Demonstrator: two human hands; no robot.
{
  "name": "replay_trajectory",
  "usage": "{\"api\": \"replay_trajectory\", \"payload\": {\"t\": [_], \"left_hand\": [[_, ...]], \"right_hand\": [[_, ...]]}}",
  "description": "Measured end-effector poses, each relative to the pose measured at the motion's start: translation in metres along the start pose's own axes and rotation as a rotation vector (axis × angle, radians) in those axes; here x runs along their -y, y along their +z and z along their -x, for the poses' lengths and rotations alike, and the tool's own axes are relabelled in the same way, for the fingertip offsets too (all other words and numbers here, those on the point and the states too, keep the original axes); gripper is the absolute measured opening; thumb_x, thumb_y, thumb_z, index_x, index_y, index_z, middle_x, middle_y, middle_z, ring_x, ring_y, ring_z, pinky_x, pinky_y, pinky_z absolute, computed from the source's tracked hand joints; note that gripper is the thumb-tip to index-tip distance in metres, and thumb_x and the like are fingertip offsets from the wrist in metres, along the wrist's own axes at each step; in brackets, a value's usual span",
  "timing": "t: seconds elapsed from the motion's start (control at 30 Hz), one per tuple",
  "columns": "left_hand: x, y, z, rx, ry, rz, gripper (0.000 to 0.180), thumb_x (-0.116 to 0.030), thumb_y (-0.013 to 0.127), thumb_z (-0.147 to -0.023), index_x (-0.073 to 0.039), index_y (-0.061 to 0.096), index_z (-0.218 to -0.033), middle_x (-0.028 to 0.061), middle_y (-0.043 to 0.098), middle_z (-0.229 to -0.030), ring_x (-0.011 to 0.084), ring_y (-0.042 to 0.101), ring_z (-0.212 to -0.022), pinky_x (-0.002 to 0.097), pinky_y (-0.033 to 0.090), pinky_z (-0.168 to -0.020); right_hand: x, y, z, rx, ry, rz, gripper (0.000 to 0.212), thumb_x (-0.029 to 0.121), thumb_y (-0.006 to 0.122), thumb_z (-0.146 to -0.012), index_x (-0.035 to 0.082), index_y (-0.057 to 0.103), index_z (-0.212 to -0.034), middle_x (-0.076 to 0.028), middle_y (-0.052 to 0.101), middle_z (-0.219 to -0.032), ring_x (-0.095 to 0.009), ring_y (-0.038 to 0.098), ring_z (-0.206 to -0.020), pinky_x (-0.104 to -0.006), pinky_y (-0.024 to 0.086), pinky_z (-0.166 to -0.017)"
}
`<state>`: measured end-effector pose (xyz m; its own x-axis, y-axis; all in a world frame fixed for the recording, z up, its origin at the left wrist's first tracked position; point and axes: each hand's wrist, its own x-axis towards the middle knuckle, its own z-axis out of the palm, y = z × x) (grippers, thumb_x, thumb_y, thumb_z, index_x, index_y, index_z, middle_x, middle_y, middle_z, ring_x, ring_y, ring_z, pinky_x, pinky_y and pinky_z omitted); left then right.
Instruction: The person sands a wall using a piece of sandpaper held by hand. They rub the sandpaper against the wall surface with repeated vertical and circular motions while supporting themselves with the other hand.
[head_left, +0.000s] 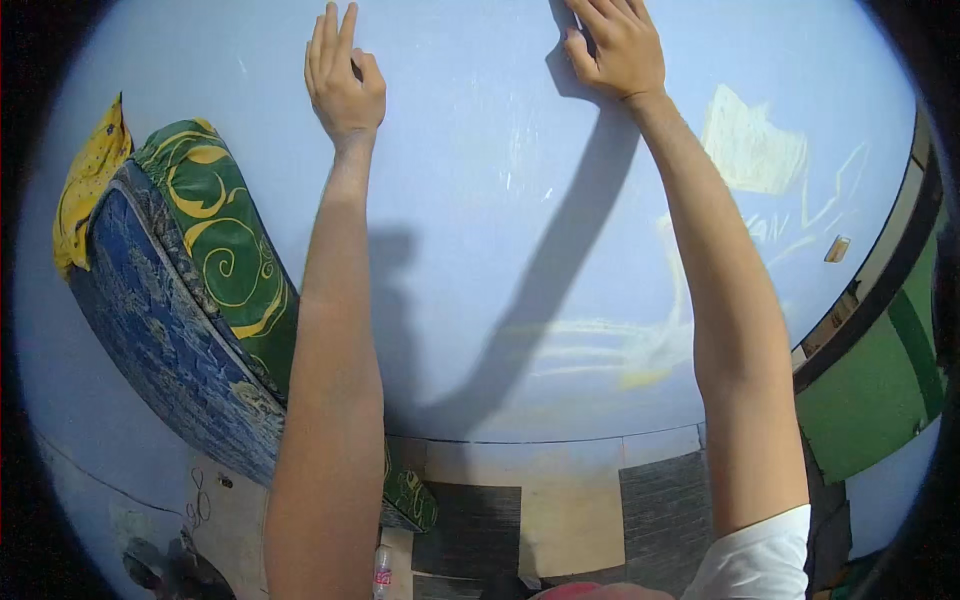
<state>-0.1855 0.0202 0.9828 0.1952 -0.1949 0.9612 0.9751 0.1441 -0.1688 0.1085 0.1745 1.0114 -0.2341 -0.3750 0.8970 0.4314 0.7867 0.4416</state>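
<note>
Both bare arms reach up in front of me toward a pale blue wall [460, 130], and a broad stretch of it lies between the two hands. The left hand [346, 90] has its fingers stretched out and its thumb bent, with nothing visible in its grasp. The right hand [622, 50] is unfurled too, thumb held away from the fingers; the upper edge of view cuts off its fingertips, so I can't tell whether they touch the wall. A dark shadow sits just beside that hand and runs down the wall. On the left, a blue patterned mattress [175, 310] and a green, yellow-swirled cushion [222, 220] stand slantwise, bounding the room on the left arm's outer side, with a yellow cloth [90, 190] at their top. To the right, past a white patch [755, 145] on the wall, a dark curved border [850, 320] ends the blue surface beside a green panel [870, 390]. Below, the wall meets a floor with dark mats [468, 525], and a bottle [382, 572] shows near the left forearm.
</note>
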Motion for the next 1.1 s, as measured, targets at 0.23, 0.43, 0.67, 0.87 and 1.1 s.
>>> {"api": "replay_trajectory", "payload": {"t": [0.23, 0.43, 0.67, 0.87, 1.1], "left_hand": [[-0.001, -0.003, 0.003, -0.03, 0.024, 0.007, 0.059, -0.007, 0.045, -0.097, -0.02, 0.054, -0.153, 0.0075, 0.05, -0.16, 0.0303, 0.041, -0.151, 0.0514, 0.03, -0.125], [0.008, -0.001, 0.005, -0.027, 0.026, -0.027, 0.06, -0.008, 0.045, -0.098, -0.022, 0.05, -0.156, 0.006, 0.047, -0.162, 0.0286, 0.04, -0.151, 0.0524, 0.029, -0.126], [-0.013, -0.008, 0.0, 0.033, -0.101, -0.03, 0.056, -0.002, 0.044, -0.095, -0.006, 0.056, -0.149, 0.0185, 0.05, -0.158, 0.0372, 0.044, -0.148, 0.0493, 0.03, -0.126], [-0.012, -0.014, -0.003, 0.024, -0.103, -0.025, 0.057, -0.002, 0.045, -0.094, -0.006, 0.056, -0.15, 0.0187, 0.05, -0.158, 0.0364, 0.043, -0.148, 0.0492, 0.03, -0.126], [-0.008, -0.002, 0.001, -0.049, -0.016, 0.023, 0.057, -0.008, 0.048, -0.097, -0.02, 0.056, -0.152, 0.0061, 0.05, -0.16, 0.0306, 0.044, -0.148, 0.0487, 0.033, -0.124]], "right_hand": [[0.001, 0.0, -0.001, 0.005, -0.008, -0.023, 0.077, 0.022, 0.053, -0.077, 0.007, 0.052, -0.152, -0.016, 0.046, -0.162, -0.033, 0.04, -0.152, -0.0525, 0.025, -0.128], [0.003, -0.002, -0.002, 0.013, 0.006, -0.046, 0.075, 0.02, 0.053, -0.077, 0.006, 0.053, -0.151, -0.016, 0.046, -0.161, -0.033, 0.039, -0.153, -0.0533, 0.025, -0.128], [-0.001, -0.005, -0.001, 0.009, -0.016, -0.03, 0.073, 0.02, 0.052, -0.077, 0.005, 0.054, -0.149, -0.017, 0.049, -0.159, -0.034, 0.041, -0.152, -0.0537, 0.025, -0.127], [0.002, -0.003, -0.005, 0.033, -0.015, -0.02, 0.074, 0.018, 0.051, -0.077, 0.005, 0.054, -0.149, -0.018, 0.049, -0.159, -0.035, 0.04, -0.152, -0.054, 0.024, -0.128], [0.007, -0.01, 0.001, 0.114, 0.033, -0.027, 0.08, 0.019, 0.051, -0.077, 0.003, 0.046, -0.155, -0.019, 0.042, -0.164, -0.035, 0.033, -0.156, -0.0555, 0.018, -0.129]]}}
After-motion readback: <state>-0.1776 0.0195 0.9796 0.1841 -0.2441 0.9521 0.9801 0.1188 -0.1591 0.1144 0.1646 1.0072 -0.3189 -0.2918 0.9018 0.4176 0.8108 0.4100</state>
